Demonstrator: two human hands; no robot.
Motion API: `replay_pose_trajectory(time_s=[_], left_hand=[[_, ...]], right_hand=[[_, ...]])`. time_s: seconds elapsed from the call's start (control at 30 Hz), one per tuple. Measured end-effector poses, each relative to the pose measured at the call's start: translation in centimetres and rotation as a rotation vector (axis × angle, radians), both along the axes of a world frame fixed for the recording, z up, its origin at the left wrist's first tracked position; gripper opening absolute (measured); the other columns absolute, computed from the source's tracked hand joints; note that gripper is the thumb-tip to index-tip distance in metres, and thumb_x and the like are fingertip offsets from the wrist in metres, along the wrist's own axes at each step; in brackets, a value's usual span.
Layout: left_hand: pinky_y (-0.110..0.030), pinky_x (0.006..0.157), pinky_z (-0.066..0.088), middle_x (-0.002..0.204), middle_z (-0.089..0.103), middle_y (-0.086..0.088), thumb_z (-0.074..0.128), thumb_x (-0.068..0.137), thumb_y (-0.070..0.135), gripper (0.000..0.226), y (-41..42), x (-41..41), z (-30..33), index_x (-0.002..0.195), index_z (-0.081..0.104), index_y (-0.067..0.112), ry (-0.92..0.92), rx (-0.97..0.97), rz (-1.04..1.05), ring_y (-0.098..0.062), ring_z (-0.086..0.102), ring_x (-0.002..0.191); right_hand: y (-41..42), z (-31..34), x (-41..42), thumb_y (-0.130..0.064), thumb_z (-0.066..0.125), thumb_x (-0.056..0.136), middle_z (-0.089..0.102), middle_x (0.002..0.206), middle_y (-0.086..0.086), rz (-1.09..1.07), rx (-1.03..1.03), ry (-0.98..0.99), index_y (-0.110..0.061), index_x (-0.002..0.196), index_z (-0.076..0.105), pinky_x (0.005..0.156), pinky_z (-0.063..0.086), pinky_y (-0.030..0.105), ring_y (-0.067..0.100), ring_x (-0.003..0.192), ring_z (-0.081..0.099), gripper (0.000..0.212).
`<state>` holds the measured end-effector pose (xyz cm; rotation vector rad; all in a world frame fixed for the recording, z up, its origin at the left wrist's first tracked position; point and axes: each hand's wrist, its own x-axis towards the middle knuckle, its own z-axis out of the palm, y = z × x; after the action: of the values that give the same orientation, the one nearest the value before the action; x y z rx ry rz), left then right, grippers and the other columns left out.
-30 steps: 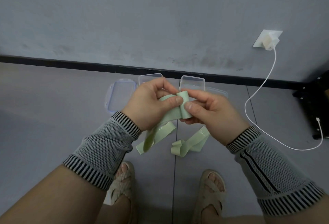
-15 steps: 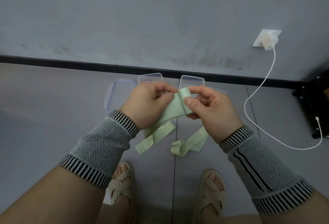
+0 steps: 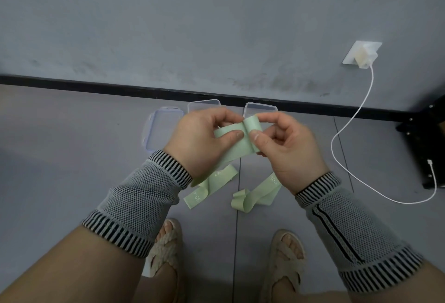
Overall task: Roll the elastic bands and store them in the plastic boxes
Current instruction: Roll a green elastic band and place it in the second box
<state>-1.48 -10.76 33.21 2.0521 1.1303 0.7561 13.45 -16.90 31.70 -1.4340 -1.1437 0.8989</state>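
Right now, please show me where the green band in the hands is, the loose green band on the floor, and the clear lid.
held green band [image 3: 237, 150], head view, flat strip between both hands
loose green band [image 3: 255, 195], head view, middle of strip on floor
clear lid [image 3: 161, 131], head view, its flat centre

Left hand [image 3: 202, 139] and right hand [image 3: 286, 148] raised together, fingers curled — thumbs pinching, wrists sleeved

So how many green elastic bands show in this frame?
3: one held band gripped by the left hand and right hand; two on the floor, one below the left wrist, another beside the right wrist.
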Motion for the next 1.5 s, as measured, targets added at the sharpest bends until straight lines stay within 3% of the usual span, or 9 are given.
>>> replay_pose_trajectory(time_s=[0.23,0.3,0.43,0.67,0.8,1.0,1.17,1.4,1.5], left_hand=[[-0.008,0.070,0.044,0.077,0.060,0.024,0.065,0.085,0.025,0.009,0.0,0.4,-0.3,0.092,0.070,0.028,0.014,0.023,0.030,0.009,0.059,0.076],[-0.017,0.074,0.048,0.079,0.065,0.019,0.065,0.085,0.029,0.007,-0.1,0.5,-0.5,0.089,0.071,0.029,-0.017,-0.012,0.048,0.002,0.061,0.080],[-0.012,0.066,0.049,0.075,0.067,0.014,0.069,0.081,0.031,0.007,0.0,0.4,-0.7,0.078,0.063,0.034,-0.058,-0.112,0.103,0.003,0.062,0.069],[-0.024,0.056,0.048,0.065,0.067,-0.004,0.066,0.084,0.011,0.008,0.8,-0.8,0.0,0.079,0.061,0.015,-0.350,-0.443,0.038,-0.014,0.057,0.057],[-0.022,0.054,0.047,0.065,0.065,-0.005,0.068,0.075,0.019,0.005,1.1,-1.4,-0.4,0.077,0.063,0.018,-0.415,-0.579,-0.093,-0.014,0.055,0.056],[-0.024,0.055,0.046,0.073,0.064,-0.013,0.064,0.072,0.025,0.014,0.8,-0.8,-0.8,0.083,0.061,0.017,-0.344,-0.550,-0.127,-0.017,0.054,0.059],[-0.024,0.054,0.044,0.065,0.063,-0.007,0.070,0.082,0.028,0.018,1.2,-0.9,-0.8,0.083,0.054,0.018,-0.184,-0.477,-0.060,-0.013,0.055,0.055],[-0.026,0.056,0.040,0.062,0.056,-0.008,0.061,0.088,0.021,0.009,1.1,-1.4,-0.3,0.081,0.057,0.019,-0.053,-0.417,-0.131,-0.018,0.050,0.057],[-0.020,0.051,0.037,0.053,0.050,0.007,0.064,0.084,0.029,0.012,1.2,-1.3,0.1,0.077,0.058,0.023,0.024,-0.299,-0.114,-0.008,0.044,0.050]], right_hand=[[0.1,-0.6,-0.6,-0.021,0.071,0.079,0.052,0.059,-0.010,-0.095,0.014,-0.244,-0.037,0.090,0.054,0.057,0.047,0.025,0.002,0.052,0.050,0.026],[0.0,-0.7,-1.1,-0.025,0.072,0.079,0.051,0.057,-0.010,-0.118,0.017,-0.315,-0.035,0.094,0.054,0.057,0.049,0.027,0.002,0.052,0.051,0.026],[-0.1,-0.6,-1.6,-0.033,0.073,0.077,0.052,0.062,-0.009,-0.115,0.059,-0.414,-0.033,0.099,0.056,0.059,0.049,0.024,0.005,0.060,0.053,0.028],[-0.4,-0.2,0.4,-0.022,0.083,0.064,0.062,0.091,0.002,0.244,-0.053,0.026,-0.040,0.120,0.051,0.074,0.055,0.031,0.011,0.075,0.061,0.067],[-0.5,0.0,1.4,-0.016,0.083,0.063,0.070,0.088,0.002,0.363,-0.060,0.114,-0.039,0.128,0.047,0.080,0.055,0.030,0.016,0.079,0.066,0.078],[-0.6,0.3,1.0,-0.015,0.077,0.059,0.065,0.070,-0.004,0.374,-0.091,0.142,-0.030,0.118,0.056,0.071,0.054,0.025,0.012,0.068,0.062,0.065],[-0.6,0.0,1.3,0.006,0.078,0.067,0.064,0.067,-0.004,0.342,-0.077,0.107,-0.026,0.112,0.058,0.068,0.052,0.023,0.014,0.066,0.059,0.058],[-0.4,0.0,2.2,-0.008,0.077,0.057,0.060,0.073,0.009,0.379,-0.052,0.282,-0.023,0.107,0.062,0.064,0.050,0.023,0.018,0.067,0.055,0.054],[-0.3,0.0,2.8,-0.011,0.082,0.048,0.063,0.075,0.011,0.419,-0.036,0.453,-0.024,0.103,0.066,0.064,0.050,0.026,0.016,0.063,0.056,0.059]])
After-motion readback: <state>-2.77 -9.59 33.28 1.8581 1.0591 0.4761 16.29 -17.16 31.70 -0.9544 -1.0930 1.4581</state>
